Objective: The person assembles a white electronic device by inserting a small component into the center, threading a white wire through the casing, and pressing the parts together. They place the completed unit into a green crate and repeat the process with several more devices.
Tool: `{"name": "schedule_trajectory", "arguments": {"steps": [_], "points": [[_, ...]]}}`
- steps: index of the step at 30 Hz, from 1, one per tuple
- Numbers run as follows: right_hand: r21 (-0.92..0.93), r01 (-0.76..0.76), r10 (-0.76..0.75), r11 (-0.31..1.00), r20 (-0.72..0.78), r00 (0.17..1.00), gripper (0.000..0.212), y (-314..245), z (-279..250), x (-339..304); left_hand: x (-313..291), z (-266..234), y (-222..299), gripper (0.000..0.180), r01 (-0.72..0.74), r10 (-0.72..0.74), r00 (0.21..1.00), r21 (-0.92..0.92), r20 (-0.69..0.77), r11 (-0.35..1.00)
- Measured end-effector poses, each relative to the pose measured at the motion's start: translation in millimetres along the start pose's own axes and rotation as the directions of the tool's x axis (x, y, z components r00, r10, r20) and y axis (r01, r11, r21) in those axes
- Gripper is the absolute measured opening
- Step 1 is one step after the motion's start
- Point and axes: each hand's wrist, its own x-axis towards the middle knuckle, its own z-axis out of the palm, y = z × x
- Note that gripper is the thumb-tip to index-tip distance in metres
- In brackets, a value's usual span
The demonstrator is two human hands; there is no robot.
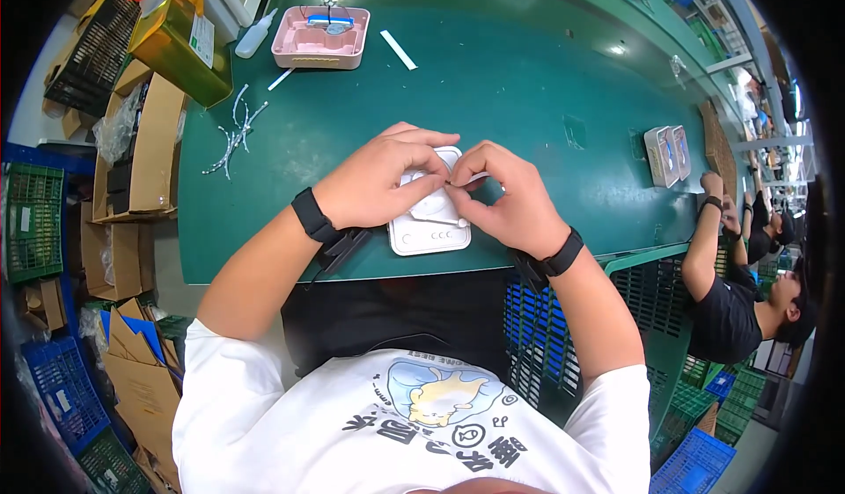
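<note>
Head view: from where I stand, the right hand (pixel 515 196) pinches what looks like a small dark bit (pixel 449 182) between thumb and finger. The left hand (pixel 380 177) meets it there, with its thumb reaching to the same spot. I cannot tell if the left fingers hold the bit too or only press beside it.

Right under both hands is a white case (pixel 429 240). It lies flat on the green table (pixel 519 89), near the edge by the person's tummy. Its bottom end shows little curved marks, but the hands hide much of its top end.

I would guess the job is somewhere in the middle. The white case is down in place, and the fingers are busy with the tiny part. That bit does not look finished yet, since both hands are on it. I can't see how much more is left.

Farther up the table sits a pink tray (pixel 318 62) with a blue and white part (pixel 330 22) inside and thin wires on top. No lid covers it. Left of it is a squeeze bottle (pixel 254 38), and lower down lies a bunch of twisty wires (pixel 235 137). On its right is a white strip (pixel 399 50).
</note>
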Motion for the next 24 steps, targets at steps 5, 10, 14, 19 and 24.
{"name": "schedule_trajectory", "arguments": {"steps": [5,10,14,19,24], "points": [[-0.072,-0.008,0.001,0.997,-0.09,0.996,0.02,6,8,-1,5,-6,-10,0.018,0.11,-0.109,0.994,-0.183,0.021,0.977],[-0.07,-0.098,0.095,0.993,-0.055,0.994,0.023,0,7,0,6,-6,-14,0.025,0.254,-0.265,0.964,-0.339,0.014,0.906],[-0.054,-0.141,0.139,0.989,-0.039,0.99,0.024,-2,7,2,6,-7,-10,0.028,0.245,-0.253,0.967,-0.317,0.014,0.916],[-0.022,-0.218,0.215,0.976,-0.101,0.971,0.028,-7,15,4,5,-5,-11,0.028,0.201,-0.209,0.978,-0.278,0.0,0.939],[-0.065,-0.289,0.282,0.955,-0.105,0.954,0.031,-13,14,6,5,-4,-9,0.028,0.205,-0.211,0.977,-0.25,0.0,0.946]]}}
